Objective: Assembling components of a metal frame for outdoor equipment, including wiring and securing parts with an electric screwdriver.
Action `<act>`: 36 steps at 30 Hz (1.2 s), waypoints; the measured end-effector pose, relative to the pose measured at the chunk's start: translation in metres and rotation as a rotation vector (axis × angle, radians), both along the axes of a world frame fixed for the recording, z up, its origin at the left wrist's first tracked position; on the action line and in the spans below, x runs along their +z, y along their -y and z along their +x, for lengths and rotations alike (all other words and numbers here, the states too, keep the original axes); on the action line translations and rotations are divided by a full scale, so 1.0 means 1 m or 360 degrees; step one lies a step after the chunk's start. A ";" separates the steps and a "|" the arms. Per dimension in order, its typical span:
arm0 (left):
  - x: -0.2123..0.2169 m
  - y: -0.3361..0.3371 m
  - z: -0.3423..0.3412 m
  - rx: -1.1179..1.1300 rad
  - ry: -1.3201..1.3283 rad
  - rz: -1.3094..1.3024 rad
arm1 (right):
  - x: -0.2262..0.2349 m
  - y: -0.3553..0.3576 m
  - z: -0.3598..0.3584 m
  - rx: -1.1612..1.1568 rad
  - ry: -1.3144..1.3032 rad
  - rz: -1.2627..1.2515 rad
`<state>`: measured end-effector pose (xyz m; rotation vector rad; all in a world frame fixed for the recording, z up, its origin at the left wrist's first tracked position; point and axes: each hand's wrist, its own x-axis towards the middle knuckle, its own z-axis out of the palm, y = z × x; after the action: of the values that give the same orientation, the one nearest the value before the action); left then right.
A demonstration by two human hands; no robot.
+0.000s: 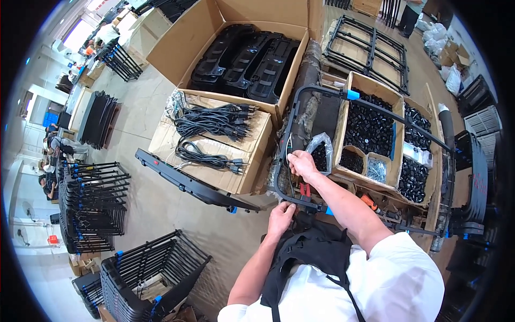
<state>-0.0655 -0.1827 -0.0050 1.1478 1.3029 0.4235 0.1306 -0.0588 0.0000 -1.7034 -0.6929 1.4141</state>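
Note:
A black tubular frame with rounded corners and blue pieces on it lies across the workbench in front of me. My right hand is closed in a pinch at its left side, on a thin dark cable that runs along the inside of the tube. Thin coloured wires show just above those fingertips. Nearer my body, my left hand has thumb and fingers pinched at the frame's near left corner. Red-handled pliers lie inside the frame, close to that corner.
Beyond the frame's left side, a carton bears bundled black cables. Behind it stands an open box of black plastic housings. Small black parts and screws fill trays to the right. A long black panel leans by the carton; stacked frames stand lower left.

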 end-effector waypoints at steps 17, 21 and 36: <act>0.012 0.006 0.012 0.0290 0.0158 -0.0170 | 0.003 0.010 0.132 0.0774 0.1456 0.0192; 0.004 0.009 0.014 0.0302 0.0174 -0.0151 | -0.016 0.018 0.127 0.1397 0.1732 0.0386; 0.006 0.008 0.014 0.0304 0.0103 -0.0131 | -0.016 0.011 0.101 0.1292 0.1655 0.0145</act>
<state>-0.0520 -0.1905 0.0012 0.9371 1.3657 0.5379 0.2319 -0.0697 -0.0161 -2.1382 -2.1549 0.8007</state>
